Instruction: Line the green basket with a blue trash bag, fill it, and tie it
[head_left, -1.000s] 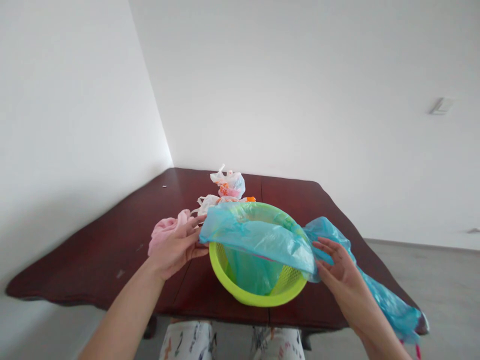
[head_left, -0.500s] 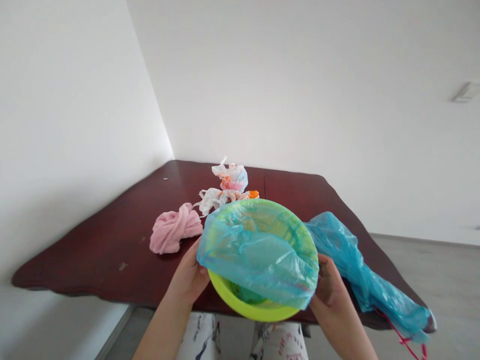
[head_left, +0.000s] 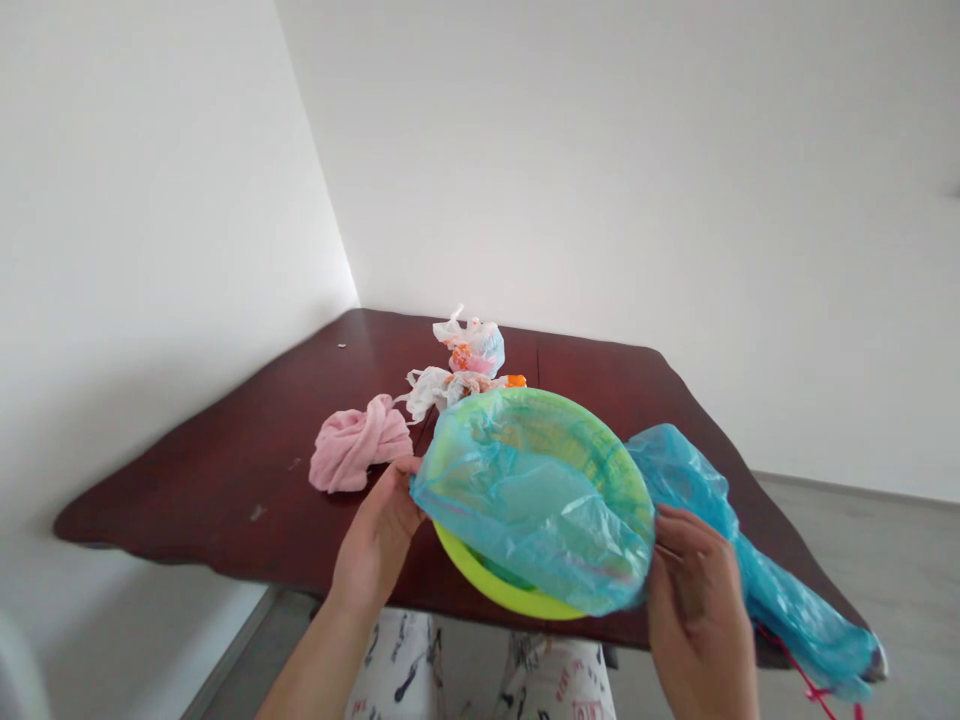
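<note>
A yellow-green basin [head_left: 517,602] is tilted toward me at the table's front edge. Over its rim and part of its opening lies a thin translucent blue plastic bag [head_left: 540,500], whose near edge stretches across the front. My left hand [head_left: 382,530] pinches the bag at the left of the rim. On the other side, my right hand [head_left: 697,590] has its fingers closed on the bag's right edge, just beside the basin. The basin's bottom is mostly hidden under the plastic.
A dark red wooden table [head_left: 240,430] meets the white walls. A pink cloth [head_left: 360,445] lies to the left, and crumpled plastic bags [head_left: 472,350] are behind the basin. At right, another blue plastic bag [head_left: 787,595] with red drawstrings hangs past the table edge.
My left hand has moved up along the rim to the bag's corner. My right hand has shifted outward from the basin's side, drawing the bag's edge with it.
</note>
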